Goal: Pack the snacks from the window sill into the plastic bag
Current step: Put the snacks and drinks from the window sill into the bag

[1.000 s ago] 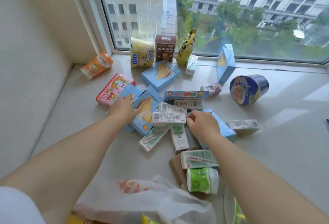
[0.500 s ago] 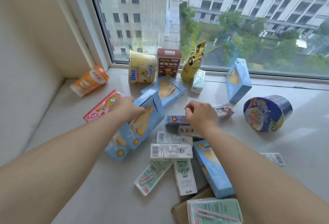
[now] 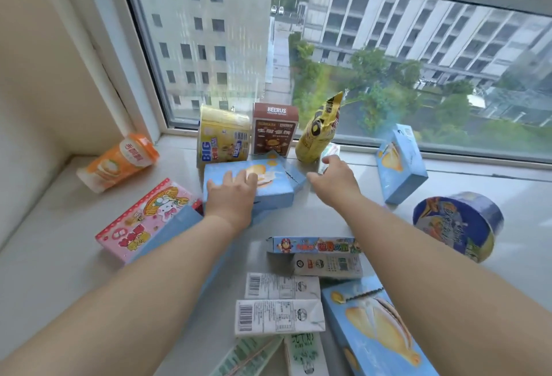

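Observation:
Many snack packs lie scattered on the window sill (image 3: 59,256). My left hand (image 3: 231,198) lies flat with straight fingers on a light blue box (image 3: 268,187) in the middle of the sill. My right hand (image 3: 336,180) reaches toward a small white and green carton (image 3: 330,151) by the window frame, fingers relaxed, holding nothing. Behind stand a yellow BIG pack (image 3: 222,136), a brown BEERUS box (image 3: 274,129) and a yellow pouch (image 3: 319,129). The plastic bag is out of view.
An orange cup (image 3: 119,162) lies in the left corner beside a pink box (image 3: 143,220). A blue box (image 3: 400,163) and a round blue tub (image 3: 457,224) sit at the right. White cartons (image 3: 279,317), a long blue box (image 3: 376,328) and a colourful narrow box (image 3: 313,245) lie near me.
Both hands have moved away from the near pile toward the window. The left went from one blue box to the blue box further back; the right now reaches the small carton.

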Demonstrator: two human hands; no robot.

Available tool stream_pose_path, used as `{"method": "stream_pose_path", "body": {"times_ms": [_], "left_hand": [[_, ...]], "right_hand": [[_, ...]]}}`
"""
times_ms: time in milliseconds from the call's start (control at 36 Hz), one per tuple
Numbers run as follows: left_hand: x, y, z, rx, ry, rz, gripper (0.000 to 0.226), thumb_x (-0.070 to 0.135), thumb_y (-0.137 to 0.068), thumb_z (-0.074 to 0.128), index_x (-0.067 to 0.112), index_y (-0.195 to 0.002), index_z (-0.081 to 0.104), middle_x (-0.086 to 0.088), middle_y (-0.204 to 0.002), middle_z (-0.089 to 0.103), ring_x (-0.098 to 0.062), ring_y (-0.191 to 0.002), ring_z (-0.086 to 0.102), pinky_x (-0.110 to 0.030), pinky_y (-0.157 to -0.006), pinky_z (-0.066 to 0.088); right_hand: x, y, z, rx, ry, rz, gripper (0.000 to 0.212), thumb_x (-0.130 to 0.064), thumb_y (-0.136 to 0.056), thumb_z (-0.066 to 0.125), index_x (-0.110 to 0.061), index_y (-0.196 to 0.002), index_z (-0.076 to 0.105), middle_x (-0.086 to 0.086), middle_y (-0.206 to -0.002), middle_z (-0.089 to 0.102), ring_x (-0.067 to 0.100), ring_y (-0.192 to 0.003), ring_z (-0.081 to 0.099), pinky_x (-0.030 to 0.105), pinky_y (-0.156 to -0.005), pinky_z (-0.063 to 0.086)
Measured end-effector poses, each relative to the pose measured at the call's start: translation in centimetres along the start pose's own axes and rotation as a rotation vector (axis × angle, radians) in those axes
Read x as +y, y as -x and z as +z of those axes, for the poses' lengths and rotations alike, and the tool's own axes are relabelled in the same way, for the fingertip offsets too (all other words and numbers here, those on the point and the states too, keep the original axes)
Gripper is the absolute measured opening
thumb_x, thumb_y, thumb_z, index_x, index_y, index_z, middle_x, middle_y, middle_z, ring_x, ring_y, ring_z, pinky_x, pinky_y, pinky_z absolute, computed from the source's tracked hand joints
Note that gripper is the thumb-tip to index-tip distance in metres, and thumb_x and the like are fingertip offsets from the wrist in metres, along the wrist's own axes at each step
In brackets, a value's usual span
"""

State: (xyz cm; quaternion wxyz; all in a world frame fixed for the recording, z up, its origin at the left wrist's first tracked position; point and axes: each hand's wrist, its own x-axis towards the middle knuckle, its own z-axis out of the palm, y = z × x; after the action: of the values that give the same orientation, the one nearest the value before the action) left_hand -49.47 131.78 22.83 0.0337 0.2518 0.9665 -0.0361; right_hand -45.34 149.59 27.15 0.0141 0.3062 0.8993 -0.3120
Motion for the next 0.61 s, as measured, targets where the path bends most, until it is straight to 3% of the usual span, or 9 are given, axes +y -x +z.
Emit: {"method": "stream_pose_path", "body": {"times_ms": [83,250,306,361,472,611], "left_hand": [[0.6,-0.8,1.3,-0.111,0.015,0.016,0.066,0.040,-0.085,0.062,0.020,-0.137,0.027,-0.007,-0.151,0.023,-0.033,-0.139,0.022,-0.053,-0.099,0.036],[-0.5,-2.6,2.1,0.020,-0.035,0.081,0.079,0.059,-0.075,0.062,0.032,-0.139,0.026,-0.005,-0.138,0.031,-0.031,-0.124,0.033,-0.045,-0.093,0.037],[-0.7,-3.1,2.0,-0.019,-0.035,0.086,0.077,0.060,-0.072,0.063,0.033,-0.136,0.028,-0.007,-0.142,0.026,-0.034,-0.131,0.025,-0.054,-0.101,0.030],[-1.0,-3.6,2.0,-0.091,-0.005,0.077,0.079,0.060,-0.072,0.063,0.034,-0.137,0.025,-0.009,-0.153,0.011,-0.039,-0.141,0.007,-0.066,-0.106,0.014],[-1.3,-4.3,2.1,-0.177,0.009,0.097,0.081,0.061,-0.075,0.057,0.033,-0.140,0.016,-0.008,-0.158,-0.014,-0.043,-0.142,-0.014,-0.071,-0.104,-0.002],[-1.5,-4.9,1.1,-0.246,-0.064,0.099,0.098,0.072,-0.075,0.050,0.039,-0.146,-0.009,-0.007,-0.157,-0.019,-0.041,-0.143,-0.008,-0.068,-0.106,0.009]], "right_hand": [[-0.7,-1.7,-0.2,0.132,-0.109,0.030,0.059,-0.032,-0.089,0.056,-0.010,-0.139,0.034,0.012,-0.137,0.042,0.028,-0.122,0.046,0.035,-0.095,0.039],[-2.8,-5.3,-1.5,0.264,-0.217,0.067,0.077,-0.045,-0.083,0.063,-0.012,-0.143,0.027,0.009,-0.142,0.039,0.027,-0.127,0.043,0.036,-0.100,0.037],[-3.3,-6.3,-1.5,0.274,-0.230,0.068,0.083,-0.048,-0.081,0.064,-0.014,-0.144,0.024,0.008,-0.142,0.040,0.028,-0.127,0.044,0.038,-0.099,0.038],[-3.8,-7.2,-1.5,0.277,-0.262,0.097,0.086,-0.050,-0.081,0.064,-0.016,-0.146,0.020,0.007,-0.145,0.038,0.028,-0.129,0.043,0.039,-0.100,0.038],[-4.2,-8.6,-1.1,0.309,-0.364,0.126,0.069,-0.043,-0.084,0.061,-0.022,-0.143,0.032,0.004,-0.137,0.049,0.026,-0.122,0.050,0.037,-0.097,0.042],[-2.7,-7.7,-0.4,0.375,-0.240,0.033,0.045,-0.011,-0.087,0.050,-0.021,-0.131,0.045,0.006,-0.114,0.060,0.027,-0.100,0.055,0.029,-0.075,0.039]]}}
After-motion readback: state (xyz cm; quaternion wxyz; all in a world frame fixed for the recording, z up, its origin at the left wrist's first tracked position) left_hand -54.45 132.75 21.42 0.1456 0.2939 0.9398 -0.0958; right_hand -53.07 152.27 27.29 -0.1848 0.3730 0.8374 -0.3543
